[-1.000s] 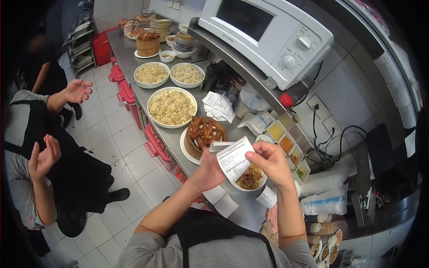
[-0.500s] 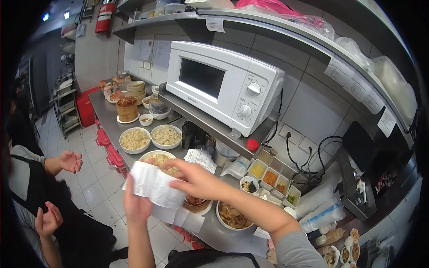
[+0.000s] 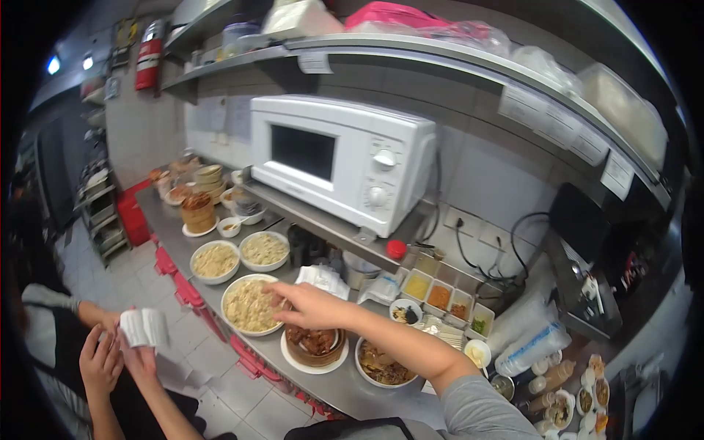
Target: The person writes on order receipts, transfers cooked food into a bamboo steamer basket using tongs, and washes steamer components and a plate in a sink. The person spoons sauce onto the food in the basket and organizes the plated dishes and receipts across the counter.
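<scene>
My left hand (image 3: 141,364) holds white printed paper slips (image 3: 144,328) at the far left, close to a co-worker's two hands. One of those hands touches or nearly touches the slips; contact is hard to tell. Over the right edge of a large bowl of fried rice (image 3: 248,306), my right hand (image 3: 312,306) hangs with its fingers apart and nothing in them. Beneath my right wrist stands a bamboo steamer of brown, glazed food (image 3: 315,346) on a white plate. A bowl of meat and noodle-like food (image 3: 383,365) lies to its right.
Two smaller rice bowls (image 3: 214,262) stand behind the large one. A white microwave (image 3: 341,158) sits on a shelf above the counter. Metal trays of toppings (image 3: 438,295) are at the right. The co-worker stands at the left, beside red bins (image 3: 189,290).
My left hand has carried the slips left to the co-worker's hands. My right hand has let go of them and is over the rice. The view has turned, uncovering the steamer.
</scene>
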`<state>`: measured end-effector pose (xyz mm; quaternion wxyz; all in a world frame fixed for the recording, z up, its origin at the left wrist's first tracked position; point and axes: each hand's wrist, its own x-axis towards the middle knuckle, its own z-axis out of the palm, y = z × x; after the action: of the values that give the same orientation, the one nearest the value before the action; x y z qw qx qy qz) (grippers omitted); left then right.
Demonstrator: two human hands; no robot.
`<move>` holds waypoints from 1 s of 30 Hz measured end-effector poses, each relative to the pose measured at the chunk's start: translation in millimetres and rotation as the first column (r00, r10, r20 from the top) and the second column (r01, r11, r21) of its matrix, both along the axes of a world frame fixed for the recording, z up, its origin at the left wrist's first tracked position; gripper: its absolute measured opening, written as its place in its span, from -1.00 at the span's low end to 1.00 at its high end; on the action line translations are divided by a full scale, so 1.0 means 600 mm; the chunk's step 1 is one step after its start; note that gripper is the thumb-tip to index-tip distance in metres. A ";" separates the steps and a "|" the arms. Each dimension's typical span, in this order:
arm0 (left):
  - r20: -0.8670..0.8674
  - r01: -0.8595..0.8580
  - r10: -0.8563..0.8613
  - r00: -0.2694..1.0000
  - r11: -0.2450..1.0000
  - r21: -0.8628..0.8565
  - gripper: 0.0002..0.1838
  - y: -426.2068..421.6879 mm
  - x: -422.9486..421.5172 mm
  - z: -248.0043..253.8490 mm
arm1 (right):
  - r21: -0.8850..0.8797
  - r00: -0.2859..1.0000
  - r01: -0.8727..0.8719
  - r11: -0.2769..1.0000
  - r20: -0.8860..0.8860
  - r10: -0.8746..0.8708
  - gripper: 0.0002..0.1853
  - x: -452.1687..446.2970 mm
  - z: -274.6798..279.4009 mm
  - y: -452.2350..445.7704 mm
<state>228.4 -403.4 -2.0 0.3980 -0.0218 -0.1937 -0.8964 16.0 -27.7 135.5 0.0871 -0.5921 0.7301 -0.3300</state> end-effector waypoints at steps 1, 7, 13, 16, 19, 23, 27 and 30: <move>0.014 -0.015 0.015 1.000 1.000 -0.011 -0.44 -0.019 0.001 -0.008 | 0.009 1.000 0.010 1.000 0.002 -0.010 -0.52 -0.005 -0.007 0.020; 0.087 -0.093 0.104 0.991 0.988 -0.125 -0.40 -0.082 -0.030 -0.030 | 0.094 0.984 0.111 0.989 0.133 -0.123 -0.55 -0.015 -0.027 0.143; 0.266 -0.486 0.624 0.735 0.758 -0.435 -0.42 -0.020 -0.079 -0.076 | 0.173 0.976 0.202 0.964 0.047 -0.213 -0.58 0.007 0.014 0.272; 0.293 -0.595 0.915 0.279 0.404 -0.695 -0.48 0.129 -0.155 -0.108 | 0.212 0.951 0.309 0.927 -0.080 -0.298 -0.59 0.024 0.080 0.351; 0.162 -0.436 0.795 0.584 0.476 -0.763 -0.52 0.448 -0.213 0.024 | 0.172 0.875 0.470 0.865 -0.221 -0.431 -0.61 0.045 0.172 0.436; -0.466 -0.500 0.197 0.863 0.192 -0.845 -0.60 0.684 -0.239 0.235 | -0.218 0.501 0.667 0.713 -0.577 -0.645 -0.69 0.067 0.284 0.547; -0.853 -0.856 -0.241 0.464 0.128 -0.501 -0.52 0.838 -0.310 0.431 | -0.665 -0.019 0.519 0.536 -0.636 -0.771 -0.73 0.071 0.385 0.657; -0.912 -0.923 -0.201 0.358 0.073 -0.378 -0.54 0.940 -0.360 0.576 | -0.804 -0.301 0.381 0.457 -0.575 -0.761 -0.68 0.069 0.450 0.722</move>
<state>12.3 160.6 343.4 0.5889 -0.6086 -0.4686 -0.2514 57.4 405.5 405.7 -0.6661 -0.1962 0.7188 0.0335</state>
